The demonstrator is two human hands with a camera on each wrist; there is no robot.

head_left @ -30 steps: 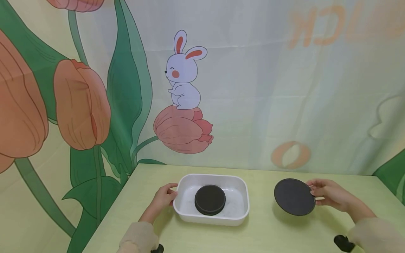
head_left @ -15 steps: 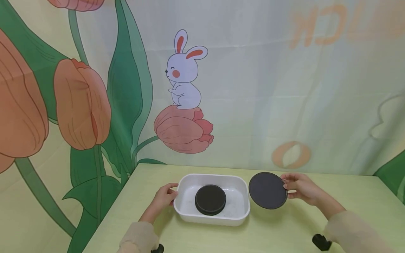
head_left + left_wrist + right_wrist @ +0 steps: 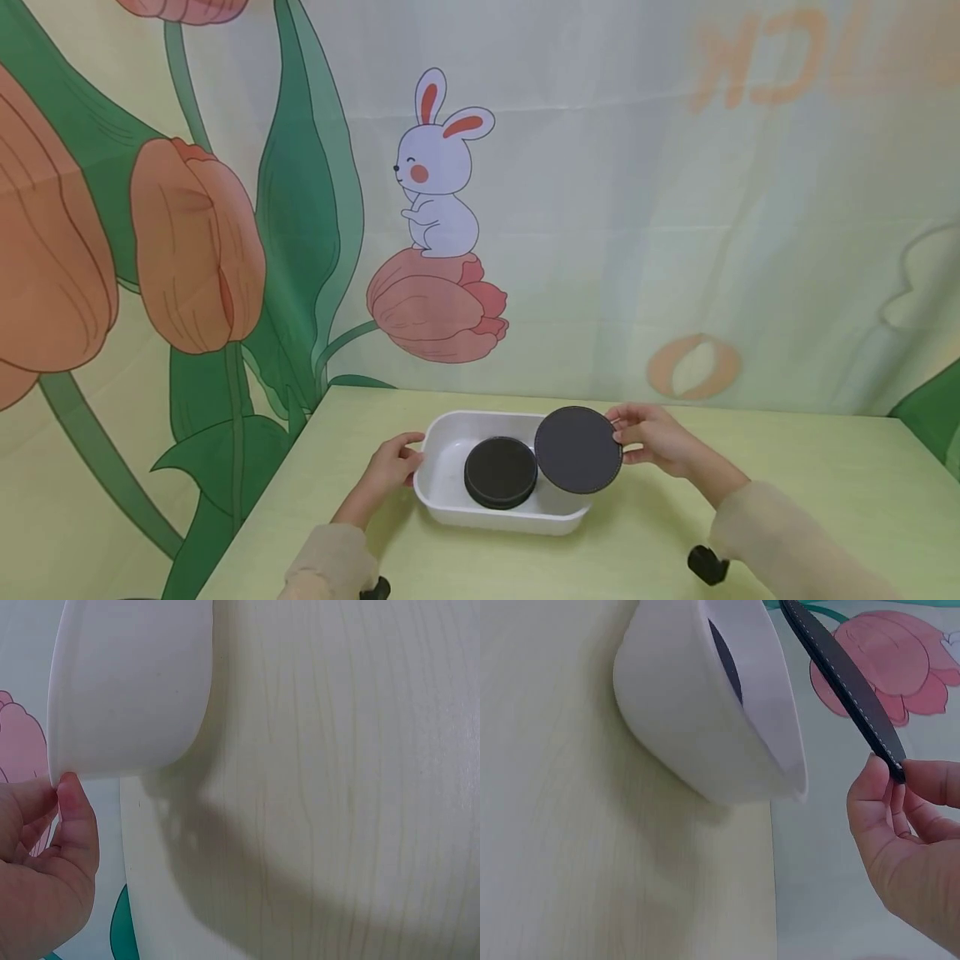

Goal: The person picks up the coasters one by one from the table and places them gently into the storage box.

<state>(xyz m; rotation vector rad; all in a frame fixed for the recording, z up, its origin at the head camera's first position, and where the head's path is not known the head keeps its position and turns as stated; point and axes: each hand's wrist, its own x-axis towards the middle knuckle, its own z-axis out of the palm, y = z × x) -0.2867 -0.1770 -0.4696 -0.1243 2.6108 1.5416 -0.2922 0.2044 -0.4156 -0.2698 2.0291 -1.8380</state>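
A white rectangular basin [image 3: 502, 523] with rounded corners stands on the table, and a short stack of round black coasters [image 3: 500, 469] lies inside it. My left hand [image 3: 392, 463] pinches the basin's left rim; the left wrist view shows thumb and fingers at the rim's edge. With its thumb and fingers, my right hand [image 3: 654, 437] holds another round black coaster [image 3: 578, 450] by its right edge. This coaster is raised and tilted above the basin's right end, hiding part of it. White stitching along its edge shows in the right wrist view, where the hand [image 3: 915, 840] pinches one end.
The pale yellow-green wood-grain table [image 3: 810, 492] extends to both sides of the basin. Behind its back edge hangs a cloth backdrop [image 3: 600, 208] printed with tulips and a rabbit. Black wrist straps or mounts [image 3: 707, 565] show below the sleeves.
My right hand has carried the held coaster leftward, from right of the basin to above its right end. My left hand stays on the rim, and the basin has not visibly moved.
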